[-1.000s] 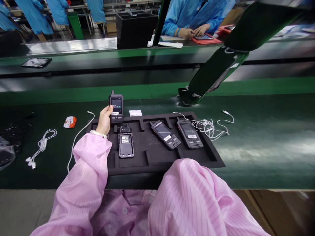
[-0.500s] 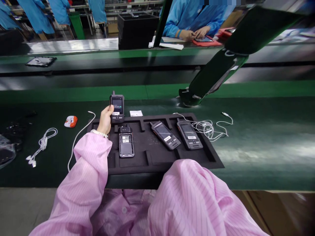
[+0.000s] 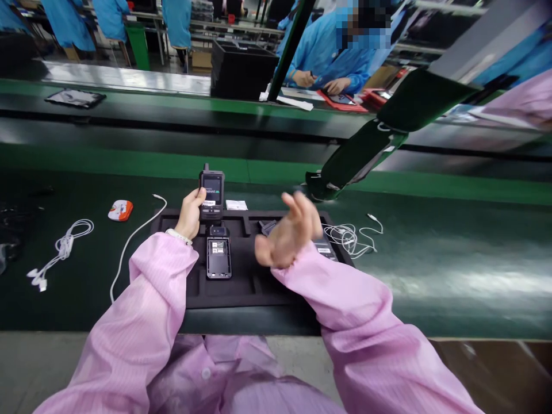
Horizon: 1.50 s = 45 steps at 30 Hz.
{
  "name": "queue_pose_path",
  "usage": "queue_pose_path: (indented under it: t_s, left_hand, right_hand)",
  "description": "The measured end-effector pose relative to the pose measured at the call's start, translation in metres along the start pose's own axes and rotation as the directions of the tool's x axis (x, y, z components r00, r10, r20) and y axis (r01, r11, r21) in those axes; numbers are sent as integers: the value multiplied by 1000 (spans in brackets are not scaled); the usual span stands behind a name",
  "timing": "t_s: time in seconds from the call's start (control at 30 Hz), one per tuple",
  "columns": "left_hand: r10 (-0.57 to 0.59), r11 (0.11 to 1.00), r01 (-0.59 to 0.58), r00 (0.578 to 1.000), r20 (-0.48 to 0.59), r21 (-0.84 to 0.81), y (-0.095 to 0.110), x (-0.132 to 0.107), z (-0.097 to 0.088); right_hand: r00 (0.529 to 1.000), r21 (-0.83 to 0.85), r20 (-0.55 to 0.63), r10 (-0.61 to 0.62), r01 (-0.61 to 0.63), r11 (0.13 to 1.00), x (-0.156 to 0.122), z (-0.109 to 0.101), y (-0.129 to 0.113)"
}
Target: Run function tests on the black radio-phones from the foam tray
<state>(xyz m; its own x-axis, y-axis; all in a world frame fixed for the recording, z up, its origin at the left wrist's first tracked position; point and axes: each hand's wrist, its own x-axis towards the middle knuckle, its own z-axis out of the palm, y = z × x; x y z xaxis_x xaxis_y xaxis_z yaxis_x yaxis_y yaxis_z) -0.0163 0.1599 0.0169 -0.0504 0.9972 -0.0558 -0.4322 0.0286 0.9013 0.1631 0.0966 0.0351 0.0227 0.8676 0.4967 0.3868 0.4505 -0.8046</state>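
Cable bundle (image 3: 64, 246), white, loose at the left of the frame, with an orange-and-white case (image 3: 121, 210) up and right from it. At left-centre, left hand (image 3: 190, 213) gripping a handheld device (image 3: 211, 198) by its left side, thumb lapping onto the front, screen lit and facing the camera. Deciding relation, by judgement: held device to the left of the right hand and well apart from it, long axis nearly upright in the frame, antenna stub at top, left hand the nearer. Just below, open-backed device (image 3: 219, 257) lying in the black tray (image 3: 241, 299), long axis also up and down the frame. Beyond the tray's back rim, small white packet (image 3: 237, 205). Right of centre, right hand (image 3: 293, 230), blurred, raised in front of the tray, fingers parted and loosely bent, nothing visible in its grasp; impossible to tell whether touching anything. Partly hidden past it, a slanted device (image 3: 267, 227) and another device (image 3: 324, 250) farther right. Nearest room for moving: over the tray, between both hands. Above, as a limit, green-wrapped arm (image 3: 360, 149) slanting down from upper right. Then tangled white cord (image 3: 347, 237) by the tray's right edge, and beyond it a long stretch of dark green bench (image 3: 457, 259), probably the widest room.
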Motion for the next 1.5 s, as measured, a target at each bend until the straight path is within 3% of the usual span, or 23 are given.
queue_pose_path:
  t_s: [0.07,0.1,0.17,0.23,0.33,0.43,0.53,0.63,0.87,1.0,1.1,1.3,1.5]
  left_hand:
    - [-24,1000,24,999,28,-3,0,-11,10]
    - [-39,999,39,998,49,0,0,-17,15]
    - [-73,997,73,994,87,8,0,-29,24]
    - [-104,995,104,987,126,6,-1,-39,32]
    - [-96,995,93,984,148,23,-2,-48,40]
    - [-113,993,106,981,155,51,-4,-53,43]
    - [-165,985,157,975,149,64,-6,-55,45]
    - [-212,976,202,968,136,79,-6,-56,45]
    - [-270,963,265,952,143,57,0,-59,47]
    - [-280,960,276,948,154,45,2,-59,48]
    - [-278,960,275,946,167,43,1,-60,47]
    - [-277,961,272,942,188,51,-2,-62,45]
    - [-278,960,276,940,197,41,0,-61,47]
  right_hand:
    - [993,110,-110,48,-36,993,8,0,5]
    - [988,209,-75,134,-116,971,11,1,6]
    - [932,412,162,325,-363,835,15,4,7]
    - [845,537,377,379,-533,654,15,5,4]
    - [813,655,454,365,-582,483,10,4,-4]
    - [741,672,511,436,-660,335,8,2,-8]
    - [679,667,531,507,-704,244,9,1,-6]
    - [676,667,537,504,-706,236,8,1,-2]
    - [754,642,496,430,-652,403,3,-3,7]
    - [760,599,493,424,-649,468,3,-5,9]
    - [762,622,483,430,-645,444,5,-4,8]
    - [724,685,515,458,-669,288,8,-1,2]
    - [696,679,525,489,-689,252,11,-4,-5]
